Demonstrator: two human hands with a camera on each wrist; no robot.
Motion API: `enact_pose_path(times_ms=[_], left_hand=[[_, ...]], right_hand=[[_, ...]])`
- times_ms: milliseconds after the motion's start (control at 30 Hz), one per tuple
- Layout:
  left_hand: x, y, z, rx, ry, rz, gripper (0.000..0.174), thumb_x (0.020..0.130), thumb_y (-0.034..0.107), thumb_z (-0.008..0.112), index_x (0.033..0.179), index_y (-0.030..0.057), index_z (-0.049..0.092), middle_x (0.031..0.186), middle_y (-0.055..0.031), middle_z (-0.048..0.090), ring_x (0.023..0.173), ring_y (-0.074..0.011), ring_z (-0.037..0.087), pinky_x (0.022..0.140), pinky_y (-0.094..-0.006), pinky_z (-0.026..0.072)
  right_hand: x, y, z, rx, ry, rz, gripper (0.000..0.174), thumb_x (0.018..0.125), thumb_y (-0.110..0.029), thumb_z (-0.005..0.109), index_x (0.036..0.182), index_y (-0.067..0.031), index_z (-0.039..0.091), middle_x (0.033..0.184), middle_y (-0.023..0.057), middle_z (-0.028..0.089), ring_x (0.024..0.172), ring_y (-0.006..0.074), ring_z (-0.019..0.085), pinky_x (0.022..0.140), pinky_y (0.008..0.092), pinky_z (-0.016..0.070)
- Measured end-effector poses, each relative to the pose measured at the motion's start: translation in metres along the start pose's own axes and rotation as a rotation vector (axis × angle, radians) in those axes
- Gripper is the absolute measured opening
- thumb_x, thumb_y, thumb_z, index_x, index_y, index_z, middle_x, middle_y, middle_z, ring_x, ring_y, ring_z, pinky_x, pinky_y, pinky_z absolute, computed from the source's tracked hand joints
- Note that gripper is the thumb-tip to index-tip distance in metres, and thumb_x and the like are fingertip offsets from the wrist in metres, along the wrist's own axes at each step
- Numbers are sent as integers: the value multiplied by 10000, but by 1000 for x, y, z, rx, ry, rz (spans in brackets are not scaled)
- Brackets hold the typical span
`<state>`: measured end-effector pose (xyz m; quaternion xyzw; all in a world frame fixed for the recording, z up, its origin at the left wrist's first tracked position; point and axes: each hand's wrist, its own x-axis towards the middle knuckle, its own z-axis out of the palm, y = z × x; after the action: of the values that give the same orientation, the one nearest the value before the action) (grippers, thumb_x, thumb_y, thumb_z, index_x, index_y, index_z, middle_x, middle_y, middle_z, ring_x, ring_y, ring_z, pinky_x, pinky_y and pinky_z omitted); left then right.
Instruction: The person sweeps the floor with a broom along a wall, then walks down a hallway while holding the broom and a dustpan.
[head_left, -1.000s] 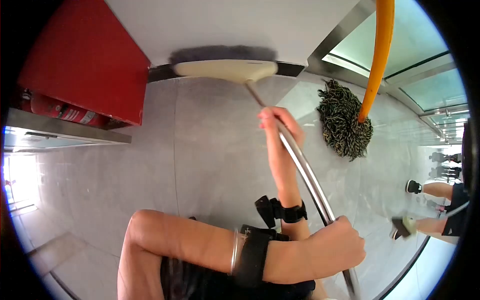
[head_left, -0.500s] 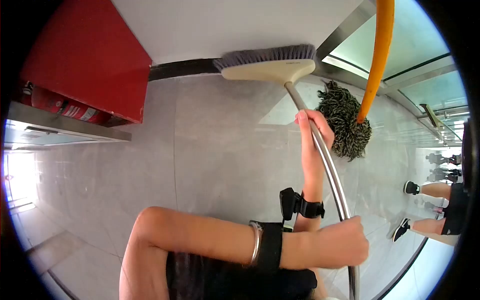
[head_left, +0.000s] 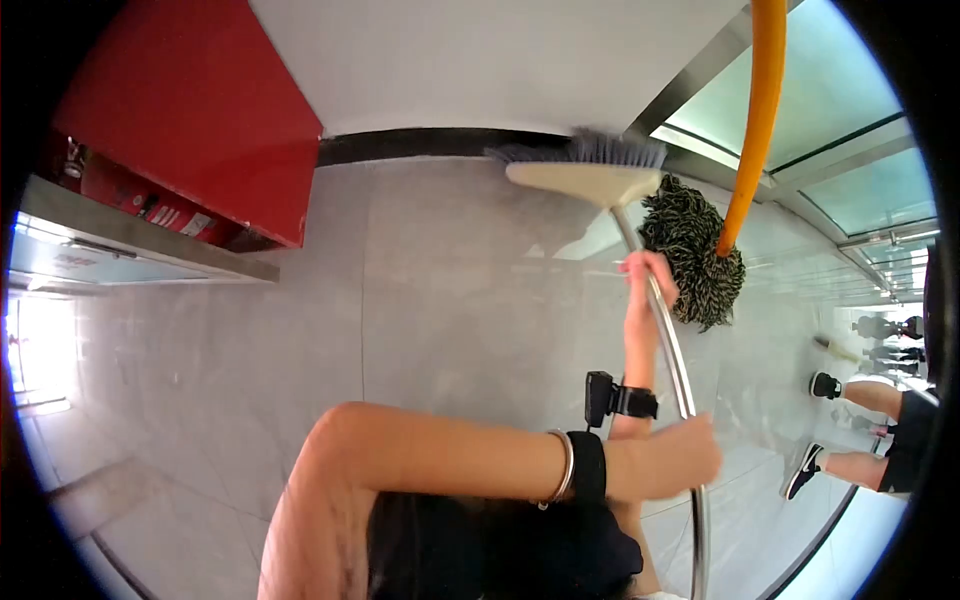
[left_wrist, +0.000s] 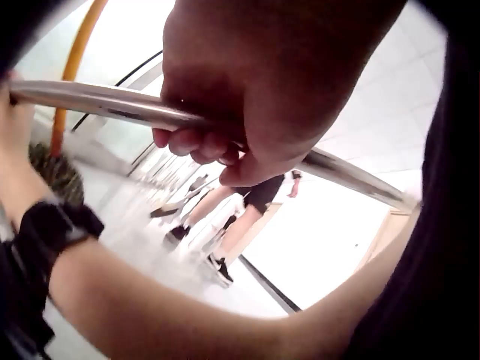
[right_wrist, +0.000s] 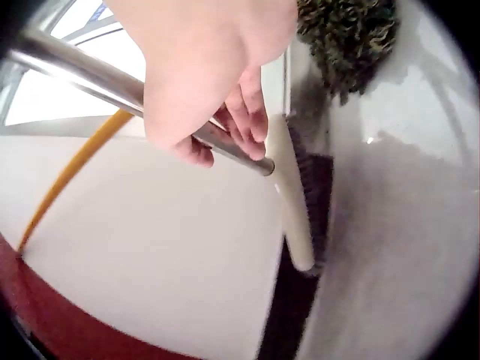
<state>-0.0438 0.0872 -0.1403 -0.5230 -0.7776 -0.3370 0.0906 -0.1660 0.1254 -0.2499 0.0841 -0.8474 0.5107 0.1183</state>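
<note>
A broom with a cream head [head_left: 585, 182], grey bristles and a shiny metal handle [head_left: 672, 350] is in both hands. Its bristles lie along the black baseboard, the head's right end close to the mop [head_left: 692, 250]. My right hand [head_left: 654, 280] holds the handle low down, just behind the head; in the right wrist view its fingers [right_wrist: 244, 120] curl around the metal. Higher up the handle, my left hand [head_left: 668, 458] grips with a fist, which the left wrist view shows with fingers wrapped round the tube. The left forearm crosses over the right one.
An orange mop handle [head_left: 762, 110] rises from the mop beside the glass panels [head_left: 815, 75]. A red box [head_left: 200, 110] with a fire extinguisher [head_left: 178, 215] stands at the left by the white wall [head_left: 480, 65]. Another person's legs [head_left: 865, 465] are at the far right.
The broom head has slid right along the baseboard toward the mop, and its handle now stands steeper. Both hands have kept their hold, the right hand moving right with it.
</note>
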Motion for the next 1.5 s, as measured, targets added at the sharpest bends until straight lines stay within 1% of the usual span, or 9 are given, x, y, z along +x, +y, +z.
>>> enact_pose_path(times_ms=[100,200,433,533,667,967,1133,1400,1500], left_hand=[[-14,-6,64,-196,25,-192,139,559,115,621,508,164,502,533,42,466,624,-146,498,606,-281,347],[-26,4,61,55,-173,-43,145,545,95,630,504,158,505,525,37,475,640,-148,505,596,-301,367],[-1,2,-54,-72,-161,24,100,602,121,599,529,120,531,566,0,537,521,-166,563,478,-288,397],[-3,-18,-53,-216,120,-98,34,620,123,587,603,96,574,581,-25,553,552,-199,580,468,-302,420],[-45,-50,-27,-331,-326,-392,62,648,117,563,612,66,561,583,-42,555,561,-224,583,478,-331,437],[-27,-25,-52,-60,-81,60,89,594,119,577,540,86,514,510,-5,497,523,-168,569,468,-292,425],[-56,-48,11,-272,-281,-233,83,647,144,576,595,91,537,575,-17,546,565,-201,588,474,-310,444],[-25,-30,-50,-214,-166,79,89,592,134,590,555,101,516,578,-4,537,548,-170,576,451,-285,416],[-30,-36,-21,-239,-173,-42,58,569,82,590,541,86,539,561,-36,544,542,-206,567,465,-312,416]], right_hand=[[-47,35,5,105,51,230,170,806,-164,556,802,6,568,688,44,556,648,93,503,594,217,396],[-38,19,13,138,76,200,168,805,-157,561,799,11,569,685,41,559,636,91,505,583,218,400],[-6,-83,36,172,-189,26,189,832,-173,522,843,10,566,724,43,587,672,89,532,610,207,408],[0,-96,59,287,-294,116,186,828,-179,530,832,2,568,729,36,585,651,75,509,592,199,397],[-47,-30,100,335,-362,289,186,832,-200,525,829,-19,568,744,22,579,648,66,488,576,194,383],[11,-98,71,364,-276,262,173,841,-208,502,859,-41,542,796,29,574,726,84,532,578,209,396],[-51,-15,100,368,-318,381,202,840,-213,508,860,-14,536,802,34,566,733,93,519,622,213,395],[2,-77,58,298,-206,302,227,842,-237,515,840,-12,541,770,28,556,694,71,483,606,197,362],[-10,-46,62,306,-116,211,199,839,-218,525,825,-20,544,642,-25,456,573,45,384,506,188,305]])
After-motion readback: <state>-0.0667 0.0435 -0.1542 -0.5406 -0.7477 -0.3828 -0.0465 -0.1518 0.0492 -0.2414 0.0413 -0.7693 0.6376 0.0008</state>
